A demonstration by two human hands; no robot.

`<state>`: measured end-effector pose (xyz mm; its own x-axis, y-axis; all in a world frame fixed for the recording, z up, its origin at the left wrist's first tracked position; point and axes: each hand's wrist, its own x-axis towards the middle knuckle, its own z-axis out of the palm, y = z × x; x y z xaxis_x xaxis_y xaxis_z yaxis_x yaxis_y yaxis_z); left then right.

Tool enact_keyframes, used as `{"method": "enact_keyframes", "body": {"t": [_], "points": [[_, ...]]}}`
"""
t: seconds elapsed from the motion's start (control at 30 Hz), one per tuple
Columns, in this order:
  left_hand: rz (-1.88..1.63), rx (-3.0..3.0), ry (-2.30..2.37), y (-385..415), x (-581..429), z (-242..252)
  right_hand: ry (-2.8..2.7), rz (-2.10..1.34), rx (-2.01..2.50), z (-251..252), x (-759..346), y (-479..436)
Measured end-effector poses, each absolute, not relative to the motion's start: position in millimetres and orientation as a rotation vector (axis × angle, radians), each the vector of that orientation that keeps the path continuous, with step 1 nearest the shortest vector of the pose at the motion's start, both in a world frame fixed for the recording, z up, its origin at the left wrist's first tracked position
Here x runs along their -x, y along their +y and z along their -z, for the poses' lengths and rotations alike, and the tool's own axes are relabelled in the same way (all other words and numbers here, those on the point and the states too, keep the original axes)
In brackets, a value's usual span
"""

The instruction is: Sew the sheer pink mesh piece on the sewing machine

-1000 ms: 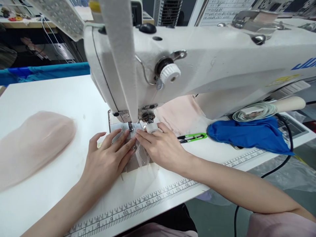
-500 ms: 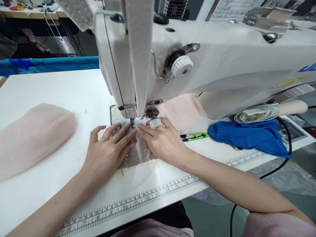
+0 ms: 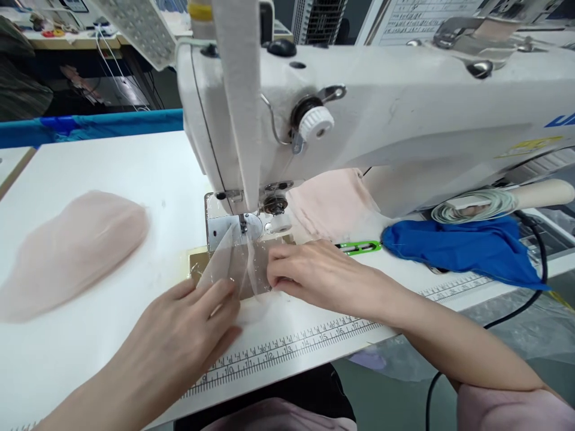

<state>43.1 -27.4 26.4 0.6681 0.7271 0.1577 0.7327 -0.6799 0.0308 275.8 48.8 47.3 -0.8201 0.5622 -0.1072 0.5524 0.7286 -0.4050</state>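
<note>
A piece of sheer, pale fabric (image 3: 228, 256) runs from under the presser foot (image 3: 243, 224) of the white sewing machine (image 3: 381, 114) toward me, with a fold down its middle. My left hand (image 3: 184, 338) pinches its near left part, fingers curled, and a slanting edge stretches from there up to the needle. On the other side my right hand (image 3: 321, 274) is closed at the fabric's right edge; its fingertips are partly hidden. Beyond my right wrist lie green thread snips (image 3: 362, 247), their blades partly covered by the hand.
A pale pink sheer piece (image 3: 81, 251) lies on the left of the white table (image 3: 148, 158). Folded pink fabric (image 3: 330, 200) sits under the machine arm. To the right are a blue cloth bundle (image 3: 462, 245) and coiled pale tape (image 3: 471, 205). A printed ruler (image 3: 287, 350) follows the front edge.
Both hands have drawn back from the presser foot toward the front edge. Flat, spread fingers have curled onto the fabric, and its left side is now lifted. The view has shifted slightly.
</note>
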Motion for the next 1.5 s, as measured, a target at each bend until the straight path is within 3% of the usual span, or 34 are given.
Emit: {"method": "enact_keyframes", "body": {"t": [0.23,0.47,0.63,0.9,1.07,1.23,1.5], "points": [[0.486,2.891,-1.908,-25.7,-46.4,-32.5,-2.611,-0.835,1.042,-46.2,-279.1,52.2],[0.195,2.887,-1.846,19.0,-49.6,-33.5,-2.716,-0.461,1.014,-35.7,-271.5,54.0],[0.23,2.99,-1.804,47.0,-45.8,-29.1,-2.448,-0.124,1.016,-23.4,-269.0,58.7],[0.34,3.157,-1.941,41.8,-42.5,-35.5,-2.434,-0.177,1.015,-24.9,-268.4,56.5],[0.443,3.294,-1.573,32.3,-39.3,-30.4,-2.595,-0.266,0.924,-25.9,-268.0,52.7],[0.455,2.884,-1.106,11.5,-41.3,-12.3,-2.71,-0.115,0.75,-21.6,-265.6,49.4],[0.418,2.568,-1.028,-8.6,-48.1,-3.0,-2.738,-0.084,0.729,-18.4,-264.4,48.4]]}}
